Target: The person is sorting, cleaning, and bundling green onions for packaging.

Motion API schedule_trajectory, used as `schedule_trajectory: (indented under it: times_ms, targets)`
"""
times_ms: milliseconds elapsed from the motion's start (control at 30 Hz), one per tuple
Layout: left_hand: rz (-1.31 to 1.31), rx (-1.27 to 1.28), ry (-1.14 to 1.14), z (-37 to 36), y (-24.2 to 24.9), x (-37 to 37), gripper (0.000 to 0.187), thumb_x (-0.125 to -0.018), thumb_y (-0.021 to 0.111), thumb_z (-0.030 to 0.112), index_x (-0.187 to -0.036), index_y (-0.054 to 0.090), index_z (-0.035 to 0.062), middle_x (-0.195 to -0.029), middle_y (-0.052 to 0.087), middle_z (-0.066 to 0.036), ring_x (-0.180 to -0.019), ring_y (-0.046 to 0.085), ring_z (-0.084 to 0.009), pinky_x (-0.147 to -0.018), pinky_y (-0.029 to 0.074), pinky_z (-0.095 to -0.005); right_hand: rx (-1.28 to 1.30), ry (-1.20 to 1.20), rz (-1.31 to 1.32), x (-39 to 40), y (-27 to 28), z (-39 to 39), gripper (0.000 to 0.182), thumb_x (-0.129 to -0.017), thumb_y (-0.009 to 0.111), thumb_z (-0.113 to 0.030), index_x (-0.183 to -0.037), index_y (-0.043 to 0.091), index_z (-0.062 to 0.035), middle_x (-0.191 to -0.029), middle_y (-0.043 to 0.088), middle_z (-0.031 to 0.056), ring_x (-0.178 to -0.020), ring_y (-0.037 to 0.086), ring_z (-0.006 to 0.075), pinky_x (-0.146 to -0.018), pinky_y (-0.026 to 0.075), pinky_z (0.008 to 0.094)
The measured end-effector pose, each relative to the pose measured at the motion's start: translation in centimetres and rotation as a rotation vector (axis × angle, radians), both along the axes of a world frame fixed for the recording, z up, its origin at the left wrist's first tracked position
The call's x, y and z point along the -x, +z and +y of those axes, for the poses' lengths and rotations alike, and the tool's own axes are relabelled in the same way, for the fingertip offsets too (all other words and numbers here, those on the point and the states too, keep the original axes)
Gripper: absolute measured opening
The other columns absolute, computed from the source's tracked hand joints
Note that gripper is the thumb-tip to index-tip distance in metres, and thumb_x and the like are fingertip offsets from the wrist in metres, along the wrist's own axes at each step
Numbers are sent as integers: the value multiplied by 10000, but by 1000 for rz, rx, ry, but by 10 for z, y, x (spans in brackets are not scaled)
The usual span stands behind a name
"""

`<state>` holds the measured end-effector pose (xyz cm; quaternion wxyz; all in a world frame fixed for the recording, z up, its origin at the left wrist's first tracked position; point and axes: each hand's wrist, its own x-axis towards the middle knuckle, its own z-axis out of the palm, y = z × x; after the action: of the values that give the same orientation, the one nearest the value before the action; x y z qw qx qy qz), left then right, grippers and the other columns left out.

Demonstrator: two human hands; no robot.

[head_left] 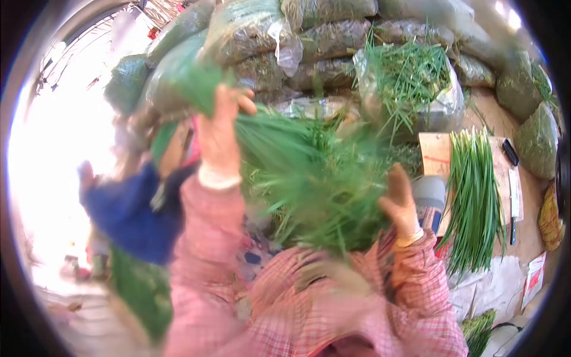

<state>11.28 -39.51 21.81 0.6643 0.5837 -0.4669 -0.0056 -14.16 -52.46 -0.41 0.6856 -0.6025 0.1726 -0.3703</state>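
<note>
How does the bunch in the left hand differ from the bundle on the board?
The held bunch is raised in the left hand; the laid bundle rests on the board. The held bunch looks loose and blurred; the laid bundle is neat, its pale ends roughly lined up. Both are long green leaves.

One left hand, one right hand, one held bunch, one board, one bundle across it, one knife near its right edge, one black object near its top right corner, one open bag, at least ten closed bags
</note>
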Motion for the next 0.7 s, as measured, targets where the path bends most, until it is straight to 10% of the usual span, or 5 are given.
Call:
schedule_trajectory:
  times_ms: [300,333,500,667,700]
  targets:
    - [351,-180,-80,1,44,24,451,-891,434,424,-673,464,30,-862,523,-124,-726,583,-222,-666,491,-349,1164,118,194,-88,121,42,820,-527,763,-355,-1264,416,-264,-1315,336,118,-1227,269,353,-974,194,568]
    - [387,-149,-132,7,53,19,443,-893,431,418,-653,442,45,-846,509,-122,-754,578,-227,-679,493,-363,1250,158,200,-100,104,45,670,-580,729,-363,-1189,478,-235,-1271,376,121,-1169,352,350,-915,334,519]
    - [456,4,-171,31,69,-6,401,-910,423,356,-589,339,131,-601,366,0,-756,475,-161,-850,433,-408,1204,376,370,-104,34,70,410,-710,631,-374,-1067,527,-200,-1067,488,118,-844,548,302,-650,491,395]
    - [556,212,-2,46,74,-17,413,-909,443,236,-541,273,158,-504,238,60,-495,298,-97,-617,357,-269,907,581,214,-73,-4,75,266,-773,563,-315,-990,546,-161,-859,570,118,-660,596,273,-552,498,370]
    - [615,252,-262,54,79,-29,416,-909,441,229,-537,270,157,-503,235,56,-489,290,-96,-594,347,-261,776,619,139,-63,-22,74,216,-776,550,-253,-961,551,-142,-813,589,113,-648,604,265,-527,496,368]
